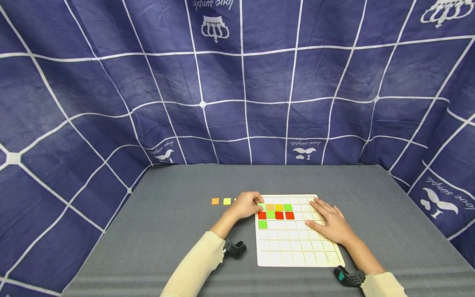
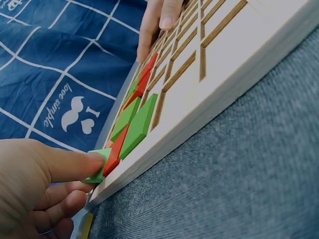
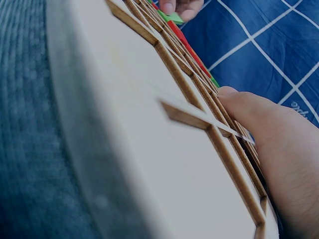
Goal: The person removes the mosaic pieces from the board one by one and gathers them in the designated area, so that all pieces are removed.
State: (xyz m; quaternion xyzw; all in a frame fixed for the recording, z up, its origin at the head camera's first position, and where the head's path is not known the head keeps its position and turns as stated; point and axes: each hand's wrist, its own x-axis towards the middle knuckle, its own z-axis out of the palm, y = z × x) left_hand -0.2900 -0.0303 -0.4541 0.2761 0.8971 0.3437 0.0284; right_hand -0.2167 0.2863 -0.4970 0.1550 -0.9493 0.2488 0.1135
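A pale wooden grid board (image 1: 293,247) lies flat on the table, with small square tiles in its upper left cells. My left hand (image 1: 246,205) pinches a light green tile (image 2: 103,171) between thumb and fingers at the board's left edge. Right below that tile sit a red tile (image 1: 262,215) and a green tile (image 1: 263,224). An orange tile (image 1: 270,207), a yellow tile (image 1: 279,207) and another green tile (image 1: 288,207) run along the same row to the right. Fingers spread, my right hand (image 1: 332,225) rests on the board's right side.
Left of the board, a loose orange tile (image 1: 215,201) and a loose yellow tile (image 1: 227,201) lie on the grey table (image 1: 167,222). Another yellow tile there is mostly hidden by my left hand. A blue gridded cloth (image 1: 267,119) hangs behind the table and along its sides.
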